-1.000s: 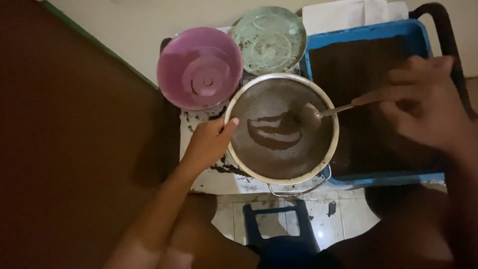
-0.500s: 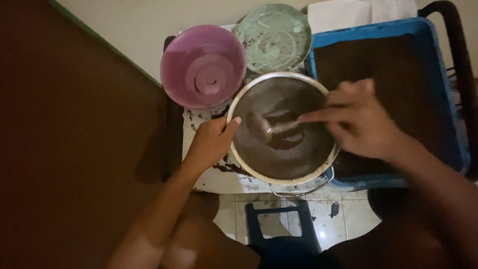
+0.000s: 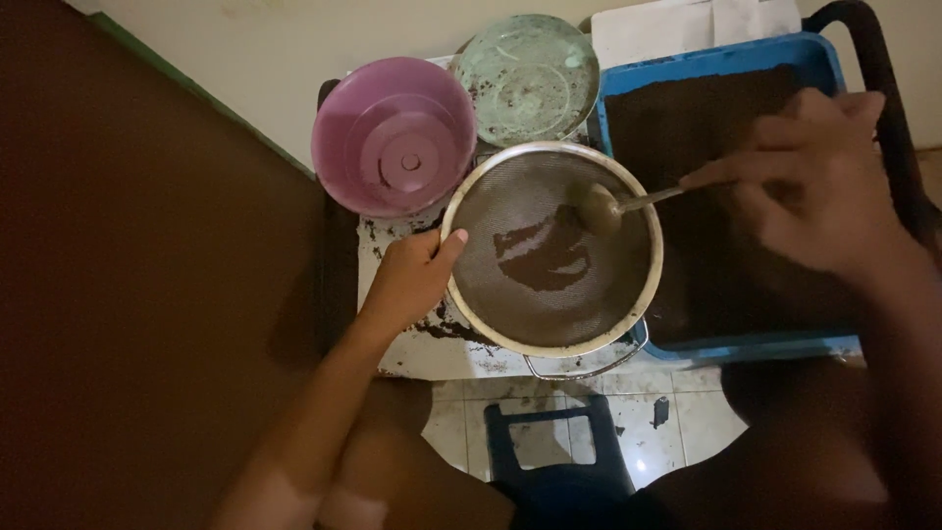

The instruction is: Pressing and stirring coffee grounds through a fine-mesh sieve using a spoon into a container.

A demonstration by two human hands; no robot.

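A round metal sieve (image 3: 551,334) with a patch of dark brown powder (image 3: 542,257) in its mesh rests over a metal pot. My left hand (image 3: 410,280) grips the sieve's left rim, thumb on the edge. My right hand (image 3: 819,186) holds the handle of a metal spoon (image 3: 603,207). The spoon's bowl lies in the sieve, just right of the powder's upper part.
A blue tray (image 3: 716,59) filled with dark powder sits on the right, under my right hand. An empty pink bowl (image 3: 392,132) and a pale green plate (image 3: 530,74) stand behind the sieve. A dark blue stool (image 3: 554,461) is on the tiled floor below.
My right hand has swung back to the right, over the blue tray, drawing the spoon toward the sieve's right side. The left hand has kept its hold on the rim.
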